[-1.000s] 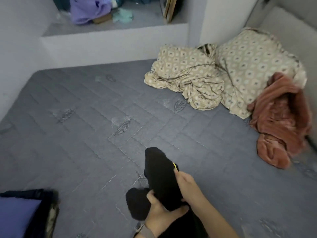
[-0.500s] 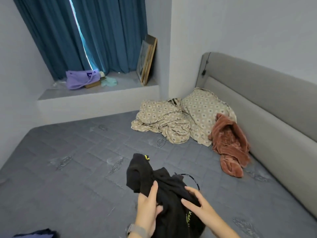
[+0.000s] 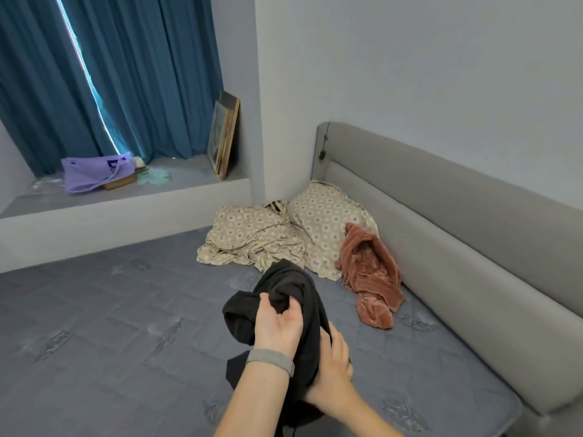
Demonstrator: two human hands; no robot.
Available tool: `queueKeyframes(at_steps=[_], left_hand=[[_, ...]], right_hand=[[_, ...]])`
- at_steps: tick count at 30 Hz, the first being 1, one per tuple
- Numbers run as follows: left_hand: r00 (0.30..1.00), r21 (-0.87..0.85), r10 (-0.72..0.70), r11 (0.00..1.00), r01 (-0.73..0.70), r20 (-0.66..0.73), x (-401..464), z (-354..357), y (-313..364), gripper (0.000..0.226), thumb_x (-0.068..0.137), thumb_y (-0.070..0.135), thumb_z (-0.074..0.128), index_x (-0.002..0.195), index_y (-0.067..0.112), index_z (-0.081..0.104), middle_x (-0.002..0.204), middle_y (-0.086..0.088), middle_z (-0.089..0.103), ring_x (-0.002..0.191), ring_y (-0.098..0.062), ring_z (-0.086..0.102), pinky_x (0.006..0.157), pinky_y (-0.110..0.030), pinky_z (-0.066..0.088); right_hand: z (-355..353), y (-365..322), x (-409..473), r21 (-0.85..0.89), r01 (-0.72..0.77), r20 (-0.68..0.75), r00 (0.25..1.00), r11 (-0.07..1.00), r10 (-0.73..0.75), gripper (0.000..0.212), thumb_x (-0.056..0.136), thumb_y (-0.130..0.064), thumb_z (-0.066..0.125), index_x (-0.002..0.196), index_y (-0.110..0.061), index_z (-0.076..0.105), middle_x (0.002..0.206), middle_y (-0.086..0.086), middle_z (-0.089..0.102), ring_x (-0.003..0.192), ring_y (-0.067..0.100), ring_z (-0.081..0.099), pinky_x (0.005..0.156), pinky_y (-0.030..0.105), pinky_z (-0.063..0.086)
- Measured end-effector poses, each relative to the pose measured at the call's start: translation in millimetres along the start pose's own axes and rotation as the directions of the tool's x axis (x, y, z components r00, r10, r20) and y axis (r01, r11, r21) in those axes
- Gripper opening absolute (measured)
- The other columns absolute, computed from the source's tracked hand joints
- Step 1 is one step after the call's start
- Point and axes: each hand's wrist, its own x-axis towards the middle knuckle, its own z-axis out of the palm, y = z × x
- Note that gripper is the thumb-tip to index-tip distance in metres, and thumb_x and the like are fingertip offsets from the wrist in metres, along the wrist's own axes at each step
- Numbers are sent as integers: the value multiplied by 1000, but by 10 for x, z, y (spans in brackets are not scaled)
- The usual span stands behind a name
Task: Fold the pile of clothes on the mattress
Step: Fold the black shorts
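Observation:
A crumpled black garment hangs in front of me above the blue-grey quilted mattress. My left hand, with a mesh watch band on the wrist, grips a bunch of the cloth near its top. My right hand holds the garment lower down on its right side, fingers partly hidden behind the fabric. A rust-pink plush garment lies crumpled on the mattress beside the headboard.
A beige patterned sheet and a matching pillow are heaped in the far corner. The grey padded headboard runs along the right. A window ledge holds a purple bag and framed pictures before teal curtains.
The view has tilted up from the mattress to the curtains and wall. My hands have lifted the black garment higher and shifted their grip, the left one now bunching cloth near the top.

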Motion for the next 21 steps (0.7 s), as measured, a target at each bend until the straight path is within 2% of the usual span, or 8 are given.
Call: queueKeyframes(at_steps=[3, 8, 10, 12, 14, 16, 18, 21], left_hand=[[999, -45, 32, 999, -31, 28, 142, 151, -275, 39, 102, 26, 43, 137, 8, 46, 135, -8, 52, 123, -18, 52, 91, -30, 45], [992, -70, 66, 996, -59, 110, 521, 376, -781, 38, 99, 30, 49, 130, 8, 53, 111, -12, 61, 95, -22, 61, 90, -31, 49], [986, -80, 57, 996, -45, 157, 713, 495, -1039, 37, 98, 30, 52, 126, 7, 57, 110, -11, 63, 99, -22, 62, 89, -31, 50], [975, -27, 63, 998, -58, 212, 911, 580, -1291, 32, 96, 27, 55, 122, 7, 59, 124, -10, 60, 108, -22, 60, 91, -33, 50], [969, 233, 118, 958, -169, 218, 1090, 614, -1537, 25, 95, 21, 56, 118, 11, 58, 141, -6, 48, 125, -21, 50, 100, -37, 44], [947, 619, 160, 724, -305, 280, 1237, 552, -1773, 49, 93, 21, 60, 139, 17, 43, 151, 2, 35, 140, -15, 32, 113, -38, 30], [940, 867, 17, 383, -320, 340, 1353, 371, -1970, 95, 80, 28, 76, 152, 30, 15, 156, 8, 22, 143, -11, 24, 113, -33, 25], [918, 890, -92, -223, -398, 387, 1456, 24, -2214, 132, 55, 48, 88, 149, 42, -5, 155, 16, -3, 145, -7, 2, 119, -37, 18]], right_hand=[[-263, 154, 291, 32, -86, -124, 988, 996, 89, 53, 86, -26, 57, 133, -40, 38, 158, -6, -4, 146, 27, -4, 113, 55, 20], [-944, 824, 851, 63, 94, -175, 981, 994, -82, 46, 82, 1, 43, 113, -27, 61, 140, 4, 45, 129, 28, 38, 108, 39, 35], [-1397, 1031, 1026, 293, 61, -202, 979, 954, 0, 36, 85, 6, 42, 102, -19, 61, 115, 6, 61, 111, 24, 54, 96, 32, 45], [-1840, 1188, 1183, 591, -27, -139, 981, 806, 134, 23, 93, -1, 47, 100, -19, 59, 101, 4, 66, 99, 21, 61, 84, 29, 49], [-2210, 1335, 1368, 717, -69, -55, 987, 694, 154, 15, 96, -13, 54, 102, -25, 60, 102, 3, 69, 98, 20, 64, 88, 38, 52], [-2476, 1422, 1571, 741, -97, 13, 991, 665, 130, 16, 96, -19, 56, 109, -29, 59, 108, -1, 67, 102, 18, 63, 89, 39, 54], [-2621, 1417, 1735, 767, -124, 78, 992, 630, 100, 20, 97, -20, 56, 115, -29, 57, 110, -6, 65, 101, 15, 62, 82, 32, 55], [-2640, 1266, 1871, 795, -161, 165, 985, 585, 47, 15, 98, -18, 54, 110, -23, 61, 104, 3, 69, 96, 19, 66, 79, 32, 55]])
